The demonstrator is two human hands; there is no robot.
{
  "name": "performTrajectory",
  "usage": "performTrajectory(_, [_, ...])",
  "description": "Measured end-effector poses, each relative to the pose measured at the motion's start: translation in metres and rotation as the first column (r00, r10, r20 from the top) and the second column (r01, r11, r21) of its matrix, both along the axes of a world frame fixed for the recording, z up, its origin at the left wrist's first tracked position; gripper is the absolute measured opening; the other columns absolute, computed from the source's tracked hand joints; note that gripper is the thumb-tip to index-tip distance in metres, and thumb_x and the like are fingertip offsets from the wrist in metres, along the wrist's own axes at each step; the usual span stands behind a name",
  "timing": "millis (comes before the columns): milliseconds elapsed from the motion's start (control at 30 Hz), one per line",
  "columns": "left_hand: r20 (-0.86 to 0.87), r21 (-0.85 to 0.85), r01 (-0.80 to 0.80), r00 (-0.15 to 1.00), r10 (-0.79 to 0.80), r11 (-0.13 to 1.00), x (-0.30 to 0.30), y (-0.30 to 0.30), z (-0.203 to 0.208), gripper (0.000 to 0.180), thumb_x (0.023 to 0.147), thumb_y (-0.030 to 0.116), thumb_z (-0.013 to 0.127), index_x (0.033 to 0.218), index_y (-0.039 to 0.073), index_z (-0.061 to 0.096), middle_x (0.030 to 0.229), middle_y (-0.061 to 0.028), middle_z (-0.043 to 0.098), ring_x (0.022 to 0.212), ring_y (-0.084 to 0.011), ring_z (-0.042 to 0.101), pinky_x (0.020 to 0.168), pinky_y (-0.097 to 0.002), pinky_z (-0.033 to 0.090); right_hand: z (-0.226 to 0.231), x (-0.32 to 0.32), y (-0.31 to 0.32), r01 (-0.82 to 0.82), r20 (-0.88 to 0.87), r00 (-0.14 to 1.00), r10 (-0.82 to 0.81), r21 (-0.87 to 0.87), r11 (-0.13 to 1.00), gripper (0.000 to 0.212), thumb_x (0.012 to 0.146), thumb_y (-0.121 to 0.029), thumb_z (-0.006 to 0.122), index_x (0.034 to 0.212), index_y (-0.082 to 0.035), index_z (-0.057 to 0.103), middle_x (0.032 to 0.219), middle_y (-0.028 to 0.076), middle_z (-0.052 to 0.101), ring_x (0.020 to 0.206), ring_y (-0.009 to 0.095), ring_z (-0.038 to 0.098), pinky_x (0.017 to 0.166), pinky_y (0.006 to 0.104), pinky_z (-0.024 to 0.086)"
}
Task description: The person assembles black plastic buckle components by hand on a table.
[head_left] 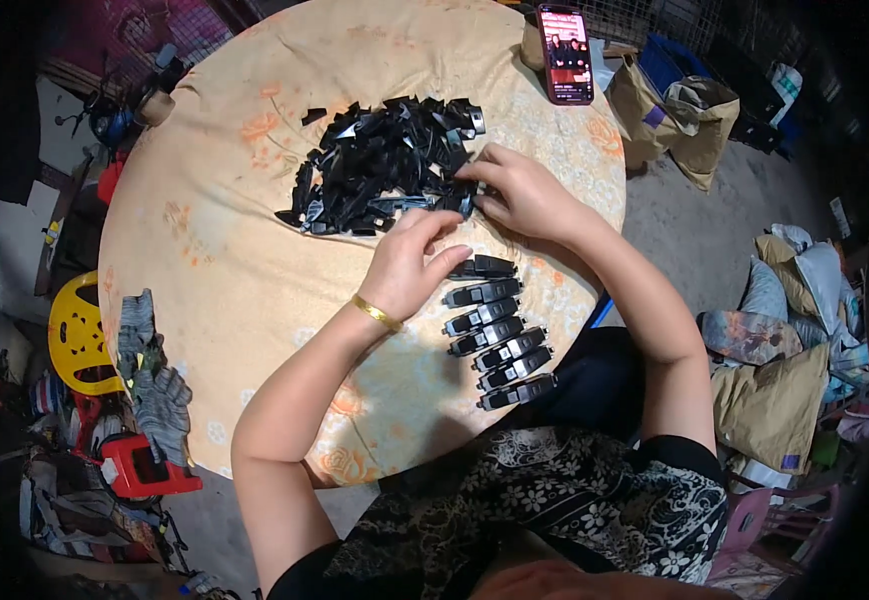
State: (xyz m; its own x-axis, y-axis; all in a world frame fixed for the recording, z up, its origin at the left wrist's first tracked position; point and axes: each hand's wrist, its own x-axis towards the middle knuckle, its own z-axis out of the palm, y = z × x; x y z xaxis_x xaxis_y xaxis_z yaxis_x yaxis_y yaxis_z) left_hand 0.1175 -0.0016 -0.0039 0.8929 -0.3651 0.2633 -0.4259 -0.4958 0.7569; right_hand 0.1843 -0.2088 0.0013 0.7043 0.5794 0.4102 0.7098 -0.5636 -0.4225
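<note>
A loose heap of small black plastic pieces (380,165) lies on the round table, some shiny and thin. My right hand (525,195) is at the heap's right edge, its fingers and thumb bent around a black plastic piece (468,204) that they partly hide. Below the heap is my left hand (410,265), with a gold bracelet at the wrist. Its fingers and thumb are apart with nothing visible between them, and the thumb tip is close to the topmost of several assembled black plastic parts (500,342). These lie side by side in a column to the right.
A floral cloth covers the table (225,260). A lit phone (565,55) stands upright at the far right edge. Grey knitted fabric (155,370) hangs at the left edge beside a yellow stool (83,335). Brown sacks (690,120) and bags (780,390) fill the floor at right.
</note>
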Motion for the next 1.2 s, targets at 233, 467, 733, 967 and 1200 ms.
performTrajectory(233, [0.289, 0.260, -0.177, 0.952, 0.098, 0.949, 0.000, -0.006, -0.005, 0.040, 0.079, 0.024, 0.073, 0.110, 0.001, 0.064, 0.096, -0.0160, 0.058, 0.092, -0.0324, 0.057, 0.081, -0.0408, 0.047, 0.008, -0.025, -0.001, 0.090, -0.013, 0.996, -0.091, -0.075, 0.993, 0.026, 0.073, -0.013, 0.075, 0.096, -0.004, 0.066, 0.088, 0.013, 0.060, 0.081, 0.033, 0.061, 0.071, 0.0406, 0.050])
performTrajectory(467, [0.169, 0.137, -0.174, 0.974, 0.150, 0.975, 0.015, -0.014, -0.010, 0.025, 0.072, 0.023, 0.077, 0.082, 0.001, 0.068, 0.083, -0.0143, 0.059, 0.083, -0.0332, 0.059, 0.074, -0.0419, 0.048, 0.002, -0.012, 0.000, -0.037, -0.006, 0.999, 0.037, 0.056, 0.998, 0.020, 0.071, -0.015, 0.076, 0.084, -0.007, 0.064, 0.081, 0.011, 0.062, 0.084, 0.032, 0.060, 0.074, 0.0409, 0.049])
performTrajectory(733, [0.119, 0.423, -0.189, 0.981, 0.153, 0.886, -0.015, -0.003, 0.016, 0.027, 0.080, 0.026, 0.069, 0.075, 0.000, 0.063, 0.076, -0.0165, 0.059, 0.076, -0.0339, 0.058, 0.069, -0.0424, 0.046, 0.011, -0.026, -0.026, 0.235, 0.060, 0.969, -0.239, 0.063, 0.970, 0.028, 0.075, -0.028, 0.077, 0.082, -0.005, 0.064, 0.076, 0.013, 0.060, 0.069, 0.033, 0.060, 0.063, 0.0406, 0.049])
performTrajectory(967, [0.354, 0.246, -0.036, 0.934, -0.055, 0.969, 0.001, -0.002, 0.022, 0.022, 0.078, 0.003, 0.064, 0.100, 0.005, 0.067, 0.107, -0.0168, 0.060, 0.097, -0.0345, 0.057, 0.085, -0.0400, 0.048, 0.007, -0.049, -0.023, 0.144, 0.130, 0.983, -0.130, -0.109, 0.984, 0.030, 0.073, -0.028, 0.077, 0.091, -0.006, 0.069, 0.085, 0.011, 0.057, 0.075, 0.030, 0.061, 0.065, 0.0386, 0.050])
performTrajectory(1200, [0.284, 0.493, 0.130, 0.910, -0.301, 0.860, 0.007, 0.006, 0.013, 0.035, 0.077, 0.002, 0.060, 0.110, 0.012, 0.066, 0.128, -0.0095, 0.053, 0.113, -0.0300, 0.049, 0.096, -0.0387, 0.043, -0.008, -0.035, -0.014, 0.077, 0.279, 0.956, -0.091, 0.062, 0.995, 0.028, 0.070, -0.025, 0.078, 0.089, -0.006, 0.069, 0.088, 0.009, 0.057, 0.080, 0.028, 0.060, 0.068, 0.0385, 0.050])
